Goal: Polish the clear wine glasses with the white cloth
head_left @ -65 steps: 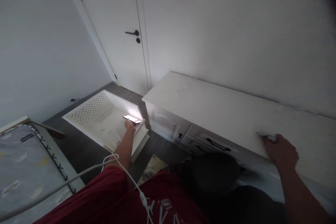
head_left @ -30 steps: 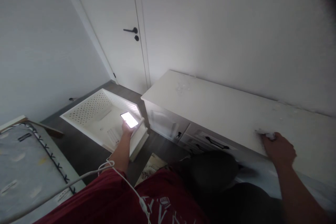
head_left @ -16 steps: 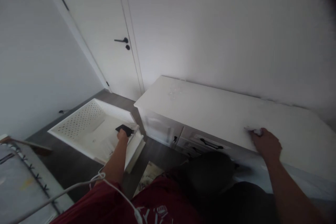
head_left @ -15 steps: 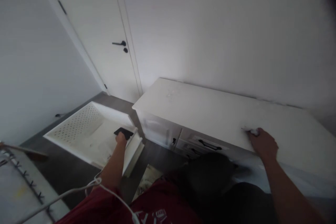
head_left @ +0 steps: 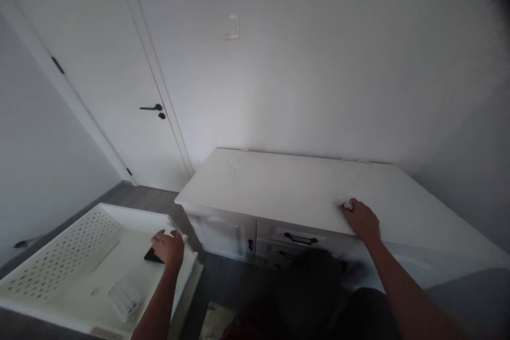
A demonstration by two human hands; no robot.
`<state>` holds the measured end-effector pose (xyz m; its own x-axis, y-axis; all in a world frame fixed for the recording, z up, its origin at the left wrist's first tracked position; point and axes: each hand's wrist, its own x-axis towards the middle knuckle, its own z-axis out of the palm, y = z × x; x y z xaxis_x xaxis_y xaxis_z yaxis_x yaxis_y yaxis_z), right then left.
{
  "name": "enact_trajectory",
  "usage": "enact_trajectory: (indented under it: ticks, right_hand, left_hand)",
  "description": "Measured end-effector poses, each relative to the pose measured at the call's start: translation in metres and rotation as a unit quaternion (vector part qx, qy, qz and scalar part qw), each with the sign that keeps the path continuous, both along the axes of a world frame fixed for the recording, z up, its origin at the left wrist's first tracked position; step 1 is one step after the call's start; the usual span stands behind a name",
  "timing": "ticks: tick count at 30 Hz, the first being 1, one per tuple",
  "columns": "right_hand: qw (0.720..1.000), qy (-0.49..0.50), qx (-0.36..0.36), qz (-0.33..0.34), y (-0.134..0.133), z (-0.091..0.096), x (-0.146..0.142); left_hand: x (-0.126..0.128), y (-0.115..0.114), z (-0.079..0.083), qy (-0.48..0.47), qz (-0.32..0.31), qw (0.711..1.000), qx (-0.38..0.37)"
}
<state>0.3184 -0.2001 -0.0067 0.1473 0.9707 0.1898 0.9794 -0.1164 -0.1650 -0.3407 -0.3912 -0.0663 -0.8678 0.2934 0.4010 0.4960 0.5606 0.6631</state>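
At the lower left, my left hand (head_left: 169, 248) is just above a flat black phone-like slab (head_left: 152, 256), its fingers apart. The slab lies inside a large white crate (head_left: 147, 213) with a perforated side, and the hand hides part of it. On the top of a white cabinet (head_left: 271, 183), near its front edge, my right hand (head_left: 363, 222) pinches a small crumpled white scrap (head_left: 347, 204). The scrap's material is too blurred to make out.
Black handles (head_left: 300, 238) mark the cabinet's drawers. A clear packet-like thing (head_left: 125, 297) lies in the crate. Faint small bits (head_left: 237, 169) are on the cabinet's left end. A white door (head_left: 107, 79) with a black lever handle (head_left: 150, 108) stands behind. Grey floor shows between crate and cabinet.
My left hand has let go of the black slab, which now lies in the crate. My right hand still holds the white scrap on the cabinet top. The view has shifted.
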Motion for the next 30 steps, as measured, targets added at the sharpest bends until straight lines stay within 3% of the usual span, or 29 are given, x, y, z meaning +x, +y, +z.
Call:
enact_trajectory:
  ticks: [4, 8, 11, 15, 19, 25, 30]
  right_hand:
    - [1.0, -0.001, -0.002, 0.0, 0.0, -0.001, 0.0]
    - [1.0, 0.005, -0.002, -0.01, 0.001, -0.001, -0.001]
    - [1.0, 0.015, -0.001, -0.017, 0.002, -0.002, -0.001]
    - [1.0, 0.019, 0.004, -0.022, 0.002, -0.004, -0.002]
    - [0.999, 0.013, 0.017, -0.024, 0.001, -0.002, -0.004]
    - [0.999, 0.034, 0.014, -0.018, 0.001, 0.005, -0.009]
    - [0.999, 0.026, 0.018, -0.013, 0.002, 0.004, -0.011]
  left_hand:
    - [0.022, 0.023, 0.027, 0.067, -0.126, 0.985, 0.092]
    - [0.065, 0.069, 0.052, -0.025, -0.284, 0.947, 0.144]
    - [0.1, 0.115, 0.062, -0.094, -0.328, 0.927, 0.157]
    - [0.126, 0.172, 0.069, -0.07, -0.265, 0.959, 0.076]
    - [0.139, 0.208, 0.078, -0.073, -0.24, 0.967, 0.039]
    - [0.153, 0.226, 0.087, -0.112, -0.216, 0.97, 0.001]
    - [0.156, 0.237, 0.08, -0.121, -0.257, 0.959, -0.017]
